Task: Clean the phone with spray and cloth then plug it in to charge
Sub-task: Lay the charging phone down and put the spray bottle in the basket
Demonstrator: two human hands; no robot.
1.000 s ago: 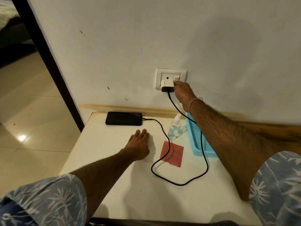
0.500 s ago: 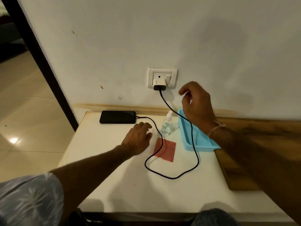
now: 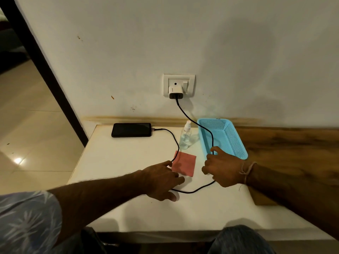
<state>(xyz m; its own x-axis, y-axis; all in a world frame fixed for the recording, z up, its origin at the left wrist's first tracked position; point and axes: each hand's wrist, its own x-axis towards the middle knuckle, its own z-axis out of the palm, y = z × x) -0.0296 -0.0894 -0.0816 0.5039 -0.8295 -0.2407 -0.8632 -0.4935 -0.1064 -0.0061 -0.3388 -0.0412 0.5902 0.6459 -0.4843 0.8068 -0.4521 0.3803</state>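
White tabletop [image 3: 113,162] carries everything, with the wall socket [image 3: 179,85] as the landmark above its far edge. Below and right of the socket sits a blue basket [image 3: 233,138]; below and left lies the phone [image 3: 131,129], face up and dark, its cable [image 3: 174,142] plugged in. The charger [image 3: 175,92] sits in the socket. A red cloth [image 3: 184,165] lies well below the socket, a spray bottle [image 3: 185,137] between them.

The left hand [image 3: 161,180] rests spread and flat beside the cloth, over the cable loop. The right hand [image 3: 222,169] has loosely curled fingers at the cable near the basket; whether it pinches it I cannot tell.

Charging looks set up; best check the switch and keep slack off the bottle. The charger's small marking is unreadable.
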